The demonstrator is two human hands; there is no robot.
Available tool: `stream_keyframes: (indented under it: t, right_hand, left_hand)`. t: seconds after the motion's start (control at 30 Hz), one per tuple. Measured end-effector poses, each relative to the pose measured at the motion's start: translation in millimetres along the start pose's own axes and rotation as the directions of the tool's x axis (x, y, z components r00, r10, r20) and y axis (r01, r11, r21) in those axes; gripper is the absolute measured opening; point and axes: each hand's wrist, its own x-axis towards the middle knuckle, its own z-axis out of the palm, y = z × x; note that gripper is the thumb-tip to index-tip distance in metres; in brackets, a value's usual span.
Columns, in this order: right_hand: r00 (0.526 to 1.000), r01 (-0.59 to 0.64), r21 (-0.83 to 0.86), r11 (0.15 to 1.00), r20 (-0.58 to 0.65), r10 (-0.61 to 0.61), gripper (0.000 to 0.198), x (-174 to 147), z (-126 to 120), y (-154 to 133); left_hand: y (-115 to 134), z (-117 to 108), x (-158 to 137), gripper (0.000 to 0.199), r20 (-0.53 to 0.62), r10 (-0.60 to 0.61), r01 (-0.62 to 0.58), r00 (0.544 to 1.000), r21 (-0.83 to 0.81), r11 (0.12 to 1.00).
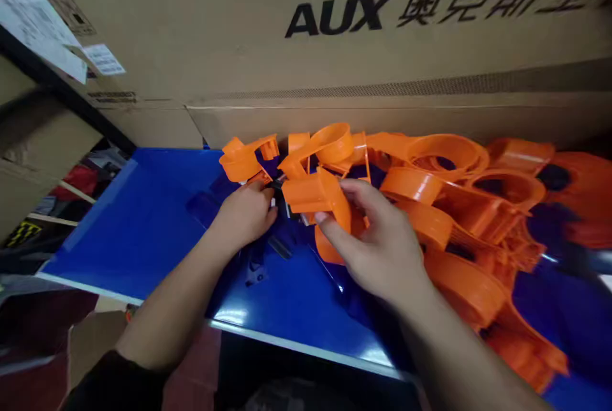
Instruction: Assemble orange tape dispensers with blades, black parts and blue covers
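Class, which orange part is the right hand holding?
The orange part mid-picture, gripped by its right side in the right hand; the other orange parts lie outside that grip.

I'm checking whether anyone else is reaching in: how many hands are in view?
2: the left hand, close to the leftmost orange part, and the right hand, its fingers around a separate orange part. No other hand shows.

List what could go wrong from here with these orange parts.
The right forearm runs close beside the heaped orange parts, so it might knock some out of place.

The orange part in the right hand blocks the view of things behind it, which might be missed.

The small dark piece near the left hand might get swept aside.
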Motion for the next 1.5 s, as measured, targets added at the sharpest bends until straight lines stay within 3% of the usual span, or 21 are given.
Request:
stream_keyframes:
  t: [0.13, 0.3, 0.53, 0.8, 0.97, 1.1, 1.23, 1.33, 1.5]
  right_hand:
    - [1.000, 0.021, 0.039, 0.999, 0.022, -0.022, 0.032, -1.1, 7.6, 7.3]
    - [0.997, -0.013, 0.271, 0.962, 0.075, -0.008, 0.058, -0.3, 17.0, 20.5]
    - [0.985, -0.148, 0.568, 0.810, 0.154, 0.072, 0.027, 5.0, 22.1, 18.1]
    - [0.967, -0.255, 0.697, 0.671, 0.168, 0.193, 0.024, 7.1, 23.6, 14.1]
    - [0.923, -0.371, 0.795, 0.481, 0.259, 0.285, 0.018, 8.2, 20.1, 9.9]
    - [0.867, -0.488, 0.829, 0.275, 0.425, 0.259, 0.011, 10.9, 12.1, 8.7]
    - [0.831, -0.546, 0.826, 0.140, 0.514, 0.211, 0.010, 9.8, 9.6, 11.1]
    - [0.826, -0.556, 0.821, 0.128, 0.530, 0.192, 0.018, 8.4, 10.5, 12.4]
    - [0.844, -0.535, 0.816, 0.219, 0.507, 0.174, 0.029, 8.9, 11.6, 11.8]
  left_hand:
    - [2.7, 3.3, 3.0, 0.033, -0.013, 0.009, -0.009, 1.000, 0.002, 1.000]
    - [4.0, 7.6, 6.2, 0.028, -0.081, 0.050, -0.053, 0.995, -0.035, 0.998]
    - [1.2, 13.8, 10.3, 0.013, -0.245, 0.114, -0.167, 0.963, -0.209, 0.964]
    - [-5.4, 14.1, 9.4, 0.022, -0.469, 0.035, -0.245, 0.882, -0.395, 0.885]
    - [-4.1, 14.8, 8.6, 0.022, -0.578, 0.005, -0.334, 0.816, -0.465, 0.820]
    - [-3.2, 17.0, 9.0, 0.020, -0.585, 0.031, -0.359, 0.811, -0.454, 0.816]
    - [-2.5, 18.1, 9.0, 0.016, -0.555, 0.044, -0.342, 0.831, -0.447, 0.827]
    - [-1.0, 16.2, 8.2, 0.015, -0.549, 0.037, -0.330, 0.835, -0.445, 0.833]
    - [2.3, 10.0, 4.9, 0.011, -0.602, -0.025, -0.362, 0.798, -0.512, 0.779]
